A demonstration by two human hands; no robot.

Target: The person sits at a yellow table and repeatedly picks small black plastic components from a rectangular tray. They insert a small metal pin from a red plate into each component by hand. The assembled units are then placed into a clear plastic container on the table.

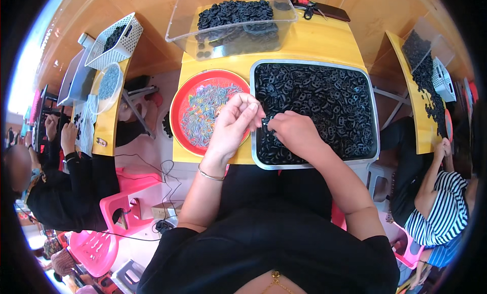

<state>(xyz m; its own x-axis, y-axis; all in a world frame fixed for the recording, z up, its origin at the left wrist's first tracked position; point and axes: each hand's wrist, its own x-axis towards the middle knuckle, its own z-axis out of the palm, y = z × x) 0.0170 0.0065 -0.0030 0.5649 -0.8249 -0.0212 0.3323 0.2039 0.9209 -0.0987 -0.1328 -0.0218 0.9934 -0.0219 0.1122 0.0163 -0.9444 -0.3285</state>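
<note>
The right hand point(298, 134) seems to pinch a small black piece point(266, 120) at the left hand's point(237, 122) 3 o'clock; the left thumb and fingers meet (on what, I cannot tell). Its pointing and long axis are too small to read. It looks mid-work, finished pieces indistinguishable; plenty seems left: coloured strips point(203, 116) in the red round tray point(175, 111) at 10 o'clock, black 2-hole links point(329, 101) in the metal tray point(376, 126) at 2, black pieces point(233, 13) in the clear bin point(177, 27) at 12.
</note>
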